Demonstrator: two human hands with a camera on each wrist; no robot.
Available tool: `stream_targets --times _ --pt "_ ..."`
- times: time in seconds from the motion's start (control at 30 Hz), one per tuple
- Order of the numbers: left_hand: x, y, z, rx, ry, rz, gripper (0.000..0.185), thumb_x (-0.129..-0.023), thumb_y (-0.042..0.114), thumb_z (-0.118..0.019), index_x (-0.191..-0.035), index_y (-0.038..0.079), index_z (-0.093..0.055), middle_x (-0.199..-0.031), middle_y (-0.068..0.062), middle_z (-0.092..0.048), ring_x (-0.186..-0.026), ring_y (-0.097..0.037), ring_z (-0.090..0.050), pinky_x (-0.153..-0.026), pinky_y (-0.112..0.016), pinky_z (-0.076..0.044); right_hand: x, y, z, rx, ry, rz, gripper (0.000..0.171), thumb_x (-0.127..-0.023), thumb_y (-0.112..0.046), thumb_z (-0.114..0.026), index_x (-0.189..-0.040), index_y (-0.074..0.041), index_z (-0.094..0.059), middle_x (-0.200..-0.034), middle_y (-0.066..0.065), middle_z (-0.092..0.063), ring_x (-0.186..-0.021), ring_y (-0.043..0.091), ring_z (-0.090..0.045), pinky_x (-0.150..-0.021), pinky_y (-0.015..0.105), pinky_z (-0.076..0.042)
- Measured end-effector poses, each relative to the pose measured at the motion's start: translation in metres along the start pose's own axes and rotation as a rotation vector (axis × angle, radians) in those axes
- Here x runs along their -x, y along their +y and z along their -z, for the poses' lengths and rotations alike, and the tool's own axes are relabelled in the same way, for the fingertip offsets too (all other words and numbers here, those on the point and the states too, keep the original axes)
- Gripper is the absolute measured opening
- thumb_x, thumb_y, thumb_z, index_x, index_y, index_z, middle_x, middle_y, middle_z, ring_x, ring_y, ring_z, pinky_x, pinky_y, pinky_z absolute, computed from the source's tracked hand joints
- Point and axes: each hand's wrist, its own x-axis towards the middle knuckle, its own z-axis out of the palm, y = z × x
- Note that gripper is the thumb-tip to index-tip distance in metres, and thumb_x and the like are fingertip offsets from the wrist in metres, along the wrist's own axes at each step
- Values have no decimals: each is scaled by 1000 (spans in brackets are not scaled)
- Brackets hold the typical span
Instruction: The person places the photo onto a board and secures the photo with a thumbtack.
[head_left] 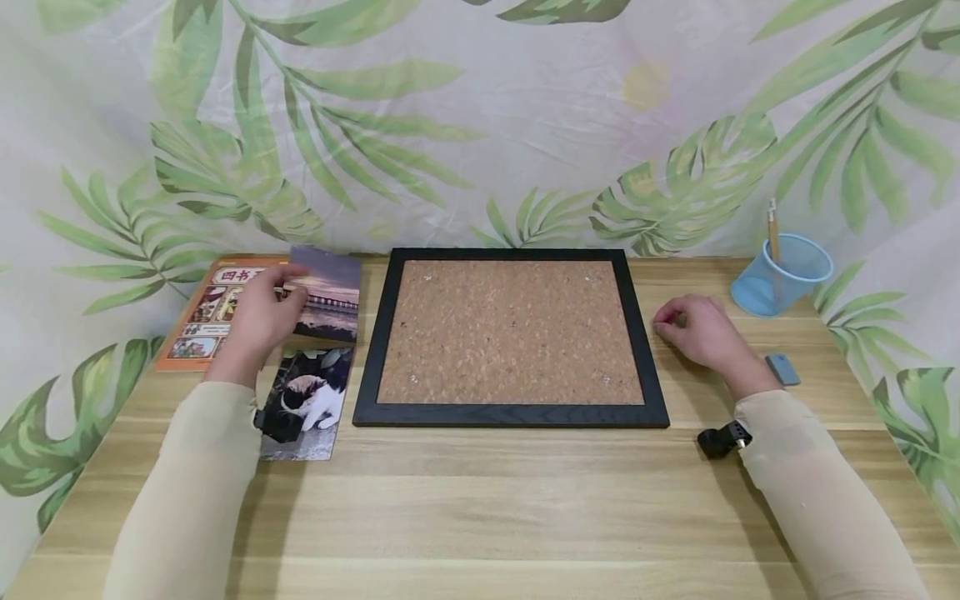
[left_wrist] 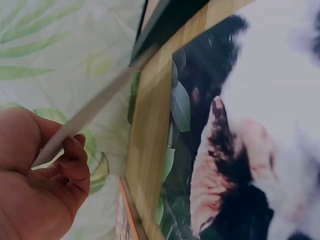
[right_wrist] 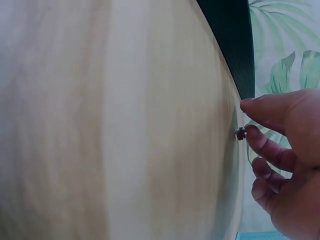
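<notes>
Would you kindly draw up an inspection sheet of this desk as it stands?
Surface: light wooden table.
Job's things: black-framed cork board lying flat; sunset photo print lifted off the table; cat photo print flat beneath it; small metal pushpin.
Clutter: orange book, blue mesh pen cup, small grey-blue block.
Hands: left hand pinches the sunset print; right hand pinches the pushpin.
Cables: nothing seen.
Surroundings: leaf-print cloth backdrop.
</notes>
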Motion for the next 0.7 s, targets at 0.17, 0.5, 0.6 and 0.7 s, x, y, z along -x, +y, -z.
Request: stream_targets --times 0.17,0.5,0.6,0.7 --pt "11 8 -5 83 -28 -48 51 -114 24 -46 -164 10 -46 -156 -25 -46 -60 -10 -45 -54 -34 -43 4 -7 4 -14 23 -24 21 -106 -17 -66 -112 1 -75 -117 25 -74 -110 41 -57 -102 58 -40" --pt "26 33 -37 197 -151 -139 58 -110 17 -60 -163 4 -45 -162 -28 -46 -99 -3 -63 -73 -16 -53 6 -28 7 -51 65 10 21 -107 -16 -65 -117 1 -74 -115 24 -74 -109 39 -66 -95 55 -49" --pt "28 40 -47 201 -186 -133 61 -108 17 -63 -164 4 -43 -159 -27 -50 -98 -9 -63 -72 -19 -54 6 -36 8 -56 85 40 20 -107 -16 -65 -116 0 -74 -112 22 -75 -106 38 -67 -92 52 -49" --pt "27 46 -59 206 -215 -137 63 -107 17 -65 -165 4 -42 -158 -26 -50 -105 -21 -62 -74 -20 -52 7 -44 8 -60 95 61 20 -107 -17 -66 -115 -2 -76 -111 20 -76 -103 35 -68 -88 47 -49"
